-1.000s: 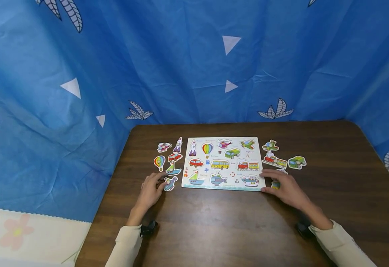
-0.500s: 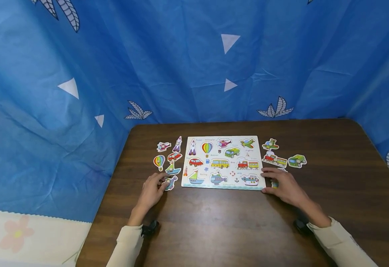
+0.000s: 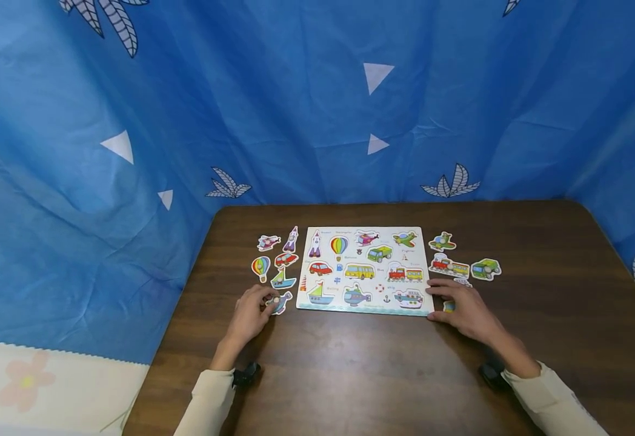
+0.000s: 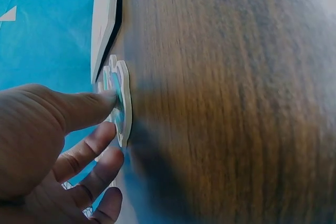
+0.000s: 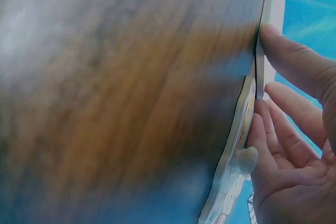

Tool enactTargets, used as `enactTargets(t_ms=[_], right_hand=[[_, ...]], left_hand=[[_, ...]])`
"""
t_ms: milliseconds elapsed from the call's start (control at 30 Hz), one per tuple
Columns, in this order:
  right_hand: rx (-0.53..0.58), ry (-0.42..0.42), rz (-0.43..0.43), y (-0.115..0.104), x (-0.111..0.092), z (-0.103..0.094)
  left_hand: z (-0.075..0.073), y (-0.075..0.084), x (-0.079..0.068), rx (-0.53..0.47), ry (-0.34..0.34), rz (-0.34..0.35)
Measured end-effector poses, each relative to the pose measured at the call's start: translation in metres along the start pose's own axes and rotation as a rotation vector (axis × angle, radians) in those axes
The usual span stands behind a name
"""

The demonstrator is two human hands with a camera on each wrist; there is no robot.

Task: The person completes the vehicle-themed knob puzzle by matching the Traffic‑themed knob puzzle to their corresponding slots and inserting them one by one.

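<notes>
A white puzzle board (image 3: 363, 310) printed with vehicles lies on the wooden table. At its left my left hand (image 3: 248, 312) has thumb and forefinger at the knob of a blue submarine puzzle piece (image 3: 282, 304), pinching it. The left wrist view shows this submarine piece (image 4: 125, 103) from the side, close to the table, its knob hidden by the thumb. My right hand (image 3: 467, 307) rests against the board's right edge, thumb by the lower corner and fingers higher up, spread apart. Beneath that hand, a yellow-green piece (image 3: 449, 306) and a whitish piece (image 3: 463, 282) are partly covered.
Left of the board lie helicopter (image 3: 268, 243), rocket (image 3: 291, 240), car (image 3: 286, 260), balloon (image 3: 260, 266) and sailboat (image 3: 283, 278) pieces. Right of it are plane (image 3: 442, 241), train (image 3: 449, 266) and truck (image 3: 486, 269) pieces. A blue curtain (image 3: 317, 109) hangs behind the table.
The submarine piece has turned slightly under my left fingers, staying near the same spot. My right hand has kept its place at the board's edge. The head view has shifted a little.
</notes>
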State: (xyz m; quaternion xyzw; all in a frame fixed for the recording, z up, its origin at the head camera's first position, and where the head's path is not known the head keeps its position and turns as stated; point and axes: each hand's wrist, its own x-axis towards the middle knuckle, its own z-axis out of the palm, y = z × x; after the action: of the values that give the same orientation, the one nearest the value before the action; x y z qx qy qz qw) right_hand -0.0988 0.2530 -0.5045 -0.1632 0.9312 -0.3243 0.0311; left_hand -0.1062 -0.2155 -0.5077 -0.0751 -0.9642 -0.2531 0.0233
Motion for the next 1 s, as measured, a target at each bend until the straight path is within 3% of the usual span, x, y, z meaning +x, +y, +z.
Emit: enactTargets(t_ms=[200,633,1000], right_hand=[[-0.002,0.003,-0.016,0.004,-0.001,-0.003],[-0.030,-0.043,-0.048,-0.001,0.009,-0.007],[-0.040,-0.032,-0.050,-0.003,0.008,-0.006]], left_hand=[[0.004,0.003,0.001,0.009,0.012,0.019],[0.001,0.002,0.000,0.007,0.003,-0.021],[-0.006,0.011,0.000,0.035,0.047,0.026]])
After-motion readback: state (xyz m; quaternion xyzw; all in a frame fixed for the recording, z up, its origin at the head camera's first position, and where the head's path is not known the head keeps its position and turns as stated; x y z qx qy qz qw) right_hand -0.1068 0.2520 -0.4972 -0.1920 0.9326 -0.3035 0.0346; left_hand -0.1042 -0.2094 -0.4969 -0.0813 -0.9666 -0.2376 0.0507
